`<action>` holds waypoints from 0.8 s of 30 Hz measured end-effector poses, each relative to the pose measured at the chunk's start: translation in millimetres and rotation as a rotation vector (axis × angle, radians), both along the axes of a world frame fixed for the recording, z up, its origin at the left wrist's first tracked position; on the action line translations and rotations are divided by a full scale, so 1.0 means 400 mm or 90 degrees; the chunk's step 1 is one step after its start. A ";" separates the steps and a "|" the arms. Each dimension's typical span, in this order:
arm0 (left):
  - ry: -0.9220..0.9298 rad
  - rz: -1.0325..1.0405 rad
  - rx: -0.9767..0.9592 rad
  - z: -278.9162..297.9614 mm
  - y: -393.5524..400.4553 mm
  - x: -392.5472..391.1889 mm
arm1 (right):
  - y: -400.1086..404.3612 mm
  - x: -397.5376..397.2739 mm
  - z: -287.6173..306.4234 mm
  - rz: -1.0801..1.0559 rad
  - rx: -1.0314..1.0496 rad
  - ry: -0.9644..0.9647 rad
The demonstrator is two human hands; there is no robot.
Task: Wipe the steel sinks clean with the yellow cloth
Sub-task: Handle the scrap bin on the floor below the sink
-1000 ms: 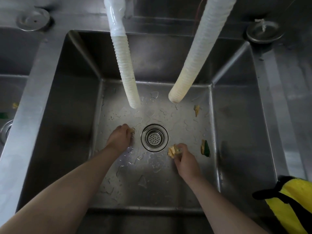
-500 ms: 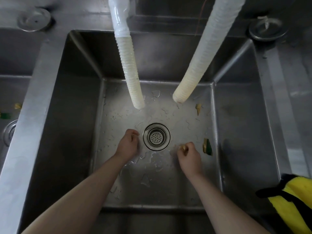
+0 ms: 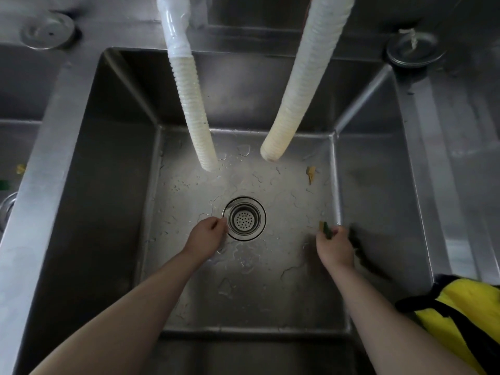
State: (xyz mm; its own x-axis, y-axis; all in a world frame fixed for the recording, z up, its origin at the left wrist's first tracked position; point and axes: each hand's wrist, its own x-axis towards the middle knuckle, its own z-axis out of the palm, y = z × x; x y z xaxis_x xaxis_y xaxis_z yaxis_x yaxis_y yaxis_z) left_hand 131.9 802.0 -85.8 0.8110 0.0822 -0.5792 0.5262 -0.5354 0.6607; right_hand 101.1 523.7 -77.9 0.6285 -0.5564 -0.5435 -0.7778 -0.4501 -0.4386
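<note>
A deep steel sink point(image 3: 113, 201) fills the view, its floor wet around the round drain strainer point(image 3: 244, 218). My left hand point(image 3: 207, 236) sits on the floor just left of the strainer, fingers curled, possibly around a small scrap that I cannot make out. My right hand point(image 3: 335, 246) is at the floor's right edge and pinches a green and yellow scrap point(image 3: 326, 229). Another yellowish scrap point(image 3: 311, 173) lies near the back right corner. The yellow cloth point(image 3: 465, 318) with black trim lies on the counter at the lower right, untouched.
Two white corrugated hoses point(image 3: 192, 104) point(image 3: 300, 85) hang into the sink from above. Round steel plugs sit on the rim at the back left point(image 3: 47, 31) and back right point(image 3: 415, 50). A second sink point(image 3: 16, 147) on the left holds small scraps.
My right hand moved right across the sink floor and picked up the green and yellow scrap by the right wall. My left hand stayed beside the strainer.
</note>
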 end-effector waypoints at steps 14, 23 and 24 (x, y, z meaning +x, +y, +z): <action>-0.072 -0.186 -0.025 0.015 -0.174 0.102 | 0.018 0.003 -0.025 -0.011 0.100 0.026; -0.091 -0.226 -0.008 0.012 -0.366 0.249 | 0.028 -0.010 -0.101 -0.193 0.272 -0.029; -0.097 -0.233 0.008 0.014 -0.383 0.268 | 0.025 -0.018 -0.116 -0.178 0.244 -0.004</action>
State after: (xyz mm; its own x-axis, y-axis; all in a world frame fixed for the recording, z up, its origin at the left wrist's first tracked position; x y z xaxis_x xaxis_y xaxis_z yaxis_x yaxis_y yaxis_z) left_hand 238.9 648.7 -80.3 0.8644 -0.2224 -0.4510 0.1951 -0.6783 0.7084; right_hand 94.0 533.8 -124.2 0.4869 -0.4649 -0.7394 -0.8430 -0.0285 -0.5372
